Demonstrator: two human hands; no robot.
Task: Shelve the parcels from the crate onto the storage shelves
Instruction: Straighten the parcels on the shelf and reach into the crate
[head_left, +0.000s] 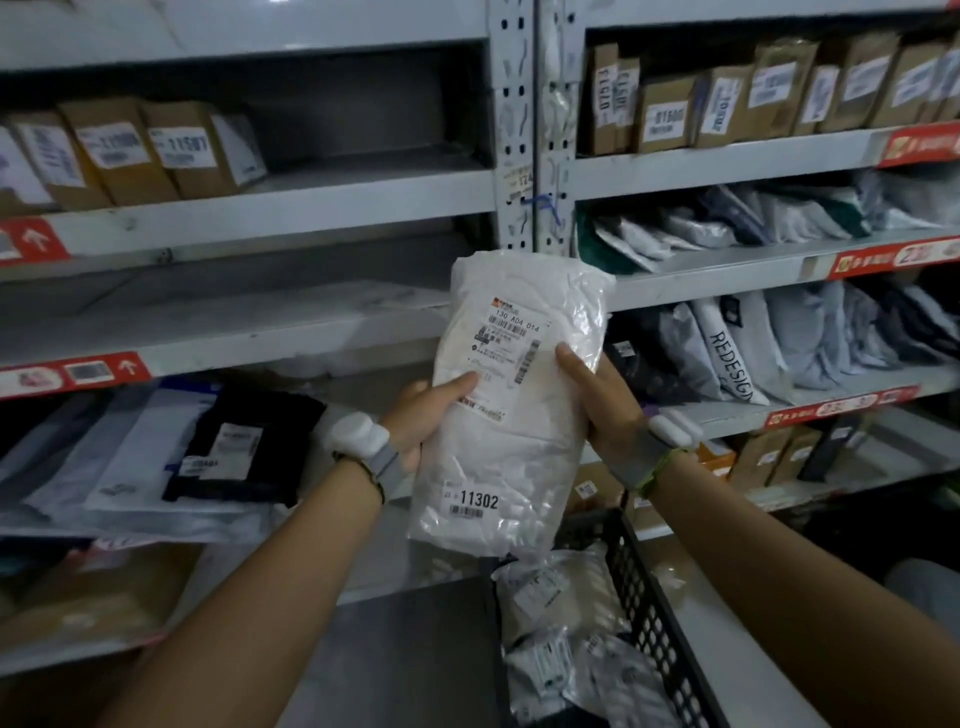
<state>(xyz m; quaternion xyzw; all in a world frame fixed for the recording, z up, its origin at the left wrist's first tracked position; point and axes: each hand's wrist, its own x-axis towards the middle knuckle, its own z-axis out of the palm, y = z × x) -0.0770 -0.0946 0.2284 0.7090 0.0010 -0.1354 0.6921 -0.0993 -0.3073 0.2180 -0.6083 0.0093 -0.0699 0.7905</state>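
Both hands clamp the white parcel (519, 395) upright above the crate (660, 623) (label 11302 showing): left hand (421, 421) and right hand (602, 400) grip its edges.

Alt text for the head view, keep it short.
The person's left hand and right hand hold a white parcel labelled 11302 upright before grey shelves. Below it, a black crate holds more parcels; the shelves carry cardboard boxes and bagged parcels.

- Grey metal shelves (311, 208) fill the view in two bays.
- A perforated upright (511, 104) stands between them.
- Red labels (919, 144) line shelf edges.
- Dim light.
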